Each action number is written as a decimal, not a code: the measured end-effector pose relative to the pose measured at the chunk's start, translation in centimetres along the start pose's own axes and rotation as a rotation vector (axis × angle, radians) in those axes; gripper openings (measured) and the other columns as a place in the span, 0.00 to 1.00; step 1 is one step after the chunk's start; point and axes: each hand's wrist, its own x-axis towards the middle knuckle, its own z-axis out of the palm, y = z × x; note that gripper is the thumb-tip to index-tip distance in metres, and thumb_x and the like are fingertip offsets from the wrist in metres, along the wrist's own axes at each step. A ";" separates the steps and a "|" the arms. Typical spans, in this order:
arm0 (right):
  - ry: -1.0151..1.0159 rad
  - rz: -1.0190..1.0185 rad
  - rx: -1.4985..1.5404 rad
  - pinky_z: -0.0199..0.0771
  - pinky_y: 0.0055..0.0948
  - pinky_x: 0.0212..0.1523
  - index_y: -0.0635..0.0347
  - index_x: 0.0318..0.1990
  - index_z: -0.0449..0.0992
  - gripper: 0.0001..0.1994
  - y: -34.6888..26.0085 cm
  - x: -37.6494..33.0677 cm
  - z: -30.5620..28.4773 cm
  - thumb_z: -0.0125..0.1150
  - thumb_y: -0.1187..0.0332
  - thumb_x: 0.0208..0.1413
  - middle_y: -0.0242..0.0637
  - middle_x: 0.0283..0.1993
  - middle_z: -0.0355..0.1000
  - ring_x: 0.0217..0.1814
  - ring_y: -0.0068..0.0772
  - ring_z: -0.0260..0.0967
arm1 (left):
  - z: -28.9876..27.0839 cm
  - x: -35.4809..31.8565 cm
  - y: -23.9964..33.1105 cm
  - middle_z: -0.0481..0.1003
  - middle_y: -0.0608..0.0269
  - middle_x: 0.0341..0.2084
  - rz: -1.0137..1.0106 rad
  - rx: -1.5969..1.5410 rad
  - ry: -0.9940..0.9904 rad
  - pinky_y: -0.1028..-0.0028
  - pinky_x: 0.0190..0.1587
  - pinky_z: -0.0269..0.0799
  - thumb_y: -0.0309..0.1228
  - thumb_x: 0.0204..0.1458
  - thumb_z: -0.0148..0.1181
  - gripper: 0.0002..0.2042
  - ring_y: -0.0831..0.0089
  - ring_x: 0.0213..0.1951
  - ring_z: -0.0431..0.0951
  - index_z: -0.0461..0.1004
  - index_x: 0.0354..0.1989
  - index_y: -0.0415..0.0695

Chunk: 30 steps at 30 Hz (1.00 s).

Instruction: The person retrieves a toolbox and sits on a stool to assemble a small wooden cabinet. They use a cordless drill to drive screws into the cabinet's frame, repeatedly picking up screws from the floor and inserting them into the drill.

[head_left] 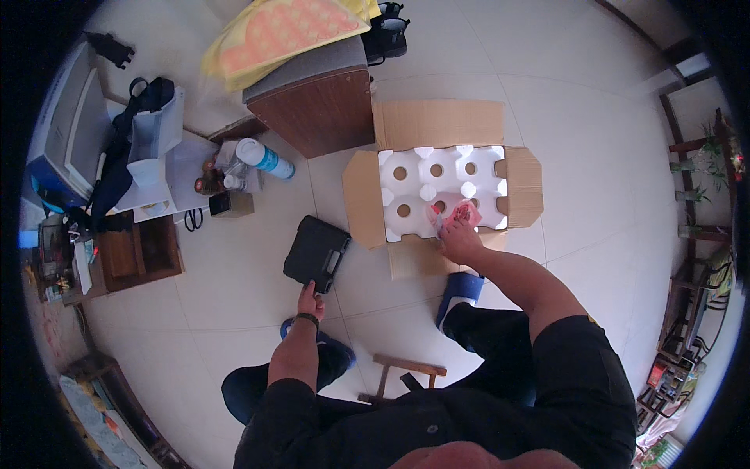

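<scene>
A flat black hard plastic case [316, 252] with a grey latch lies tilted on the floor, left of centre. My left hand [310, 303] grips its near edge, fingers closed on it. To the right stands an open cardboard box [363, 199] with its flaps folded outward. Inside sits a white foam insert [420, 187] with several round holes. Over the insert's near side, my right hand [461, 241] is closed on a crumpled pinkish-red plastic bag [467, 213]; the bag's contents are too small to make out.
A brown wooden cabinet [324, 109] bearing a yellow and pink cushion-like item [297, 35] stands beyond the box. A white and blue spray can [266, 159] and shelving stand at left. A wooden stool [410, 366] is between my slippered feet.
</scene>
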 end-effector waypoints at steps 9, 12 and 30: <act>0.198 -0.007 -0.046 0.60 0.54 0.58 0.60 0.50 0.70 0.26 -1.7 0.9 5.1 0.67 0.56 0.44 0.46 0.44 0.76 0.50 0.49 0.73 | 2.7 -4.5 -8.8 0.76 0.44 0.48 0.361 2.045 -0.214 0.56 0.53 0.73 0.55 0.46 0.60 0.36 0.50 0.48 0.78 0.68 0.57 0.39; 0.120 0.072 -0.094 0.59 0.58 0.52 0.57 0.44 0.75 0.17 -2.3 2.0 2.3 0.64 0.59 0.47 0.46 0.38 0.78 0.46 0.51 0.74 | 3.0 -8.3 -17.0 0.82 0.53 0.35 0.131 2.288 -1.018 0.60 0.47 0.76 0.51 0.46 0.57 0.22 0.56 0.40 0.82 0.82 0.36 0.45; 0.285 0.804 0.169 0.62 0.48 0.59 0.60 0.53 0.68 0.29 15.3 5.3 -1.1 0.69 0.54 0.47 0.47 0.49 0.75 0.57 0.48 0.69 | 1.5 -19.1 -20.1 0.79 0.61 0.45 -0.646 2.059 -1.923 0.58 0.45 0.74 0.46 0.56 0.52 0.20 0.66 0.46 0.78 0.77 0.50 0.47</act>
